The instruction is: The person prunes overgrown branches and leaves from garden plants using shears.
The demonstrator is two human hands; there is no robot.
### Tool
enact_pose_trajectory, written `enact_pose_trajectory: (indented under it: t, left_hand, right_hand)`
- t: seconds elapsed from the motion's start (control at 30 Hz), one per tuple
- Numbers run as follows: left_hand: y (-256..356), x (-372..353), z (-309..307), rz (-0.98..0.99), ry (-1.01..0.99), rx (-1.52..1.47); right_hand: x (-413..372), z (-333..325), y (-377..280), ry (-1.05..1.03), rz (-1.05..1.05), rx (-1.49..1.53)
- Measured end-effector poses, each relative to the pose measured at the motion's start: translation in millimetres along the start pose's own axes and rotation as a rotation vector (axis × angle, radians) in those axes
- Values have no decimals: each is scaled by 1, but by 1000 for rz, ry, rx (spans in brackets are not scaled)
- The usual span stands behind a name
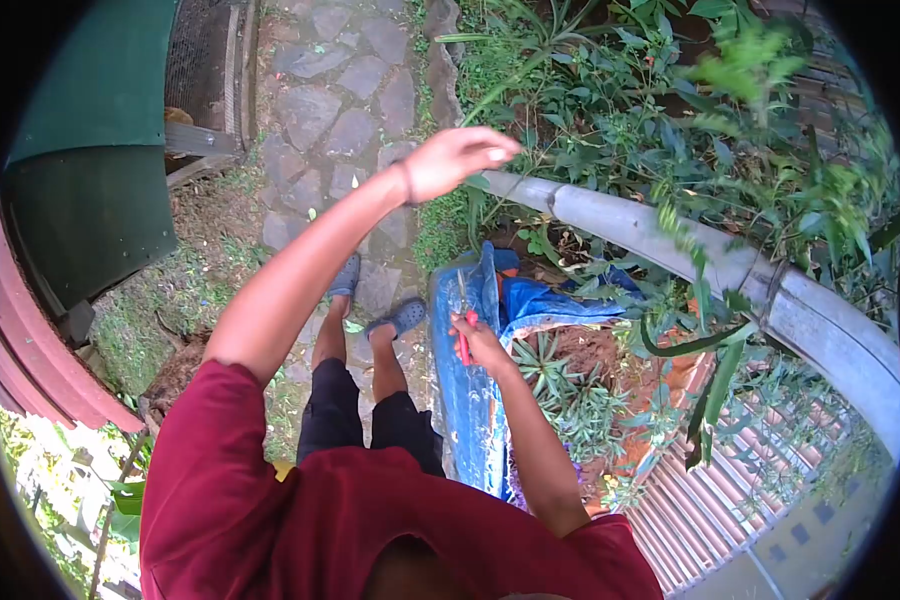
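My left hand (pixel 458 163) is stretched out ahead at the upper middle, with a dark band on its wrist. Its fingers are extended and slightly bent, and nothing shows in them. Just beyond its fingertips are green leaves (pixel 570 140) and the end of a long grey bamboo-like pole (pixel 630 220). Closer to my body, my right hand (pixel 482 348) is closed around red-handled pruning shears (pixel 464 340). Their metal blades point away from me, over a blue tarp (pixel 460 400). My palm hides part of the handles.
A stone path (pixel 350 130) runs ahead on the left, near my feet in clogs (pixel 400 318). Dark green sheeting (pixel 100 200) and a wire-mesh enclosure (pixel 205 60) stand at left. Spiky plants (pixel 560 385) grow in soil beside the tarp. Slats (pixel 710 480) lie at lower right.
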State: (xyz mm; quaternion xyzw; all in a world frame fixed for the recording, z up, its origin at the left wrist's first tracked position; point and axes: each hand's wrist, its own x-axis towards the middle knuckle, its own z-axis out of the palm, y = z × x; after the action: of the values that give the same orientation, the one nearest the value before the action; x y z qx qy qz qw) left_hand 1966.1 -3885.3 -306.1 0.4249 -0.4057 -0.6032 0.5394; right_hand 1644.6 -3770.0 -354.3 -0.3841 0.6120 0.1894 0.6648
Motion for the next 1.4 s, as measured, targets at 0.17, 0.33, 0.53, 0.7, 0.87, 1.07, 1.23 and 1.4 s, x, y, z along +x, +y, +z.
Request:
enact_pose_trajectory:
  t: [0.17, 0.33, 0.53, 0.7, 0.87, 1.07, 1.23, 1.4]
  left_hand:
    - [16, 95, 36, -14, -82, 387]
    - [-20, 154, 73, -139, -243, 725]
    - [-85, 223, 131, -211, -408, 880]
    - [-81, 215, 123, -141, -408, 850]
    - [-19, 158, 77, -206, -315, 693]
    - [-51, 46, -42, -25, -179, 968]
    - [-132, -168, -133, -589, -81, 932]
    - [-158, -375, -113, -1087, 111, 710]
  right_hand:
    - [5, 13, 35, 5, -106, 49]
    - [-16, 29, 67, -31, -53, 7]
    - [-33, 38, 123, -39, -24, 37]
    - [-48, 34, 118, 25, 1, 36]
    - [-47, 21, 107, 18, -49, 3]
    - [-56, 15, 81, -2, -53, -72]
    - [-58, 19, 76, 18, -123, -166]
    - [-61, 21, 68, 30, -237, -506]
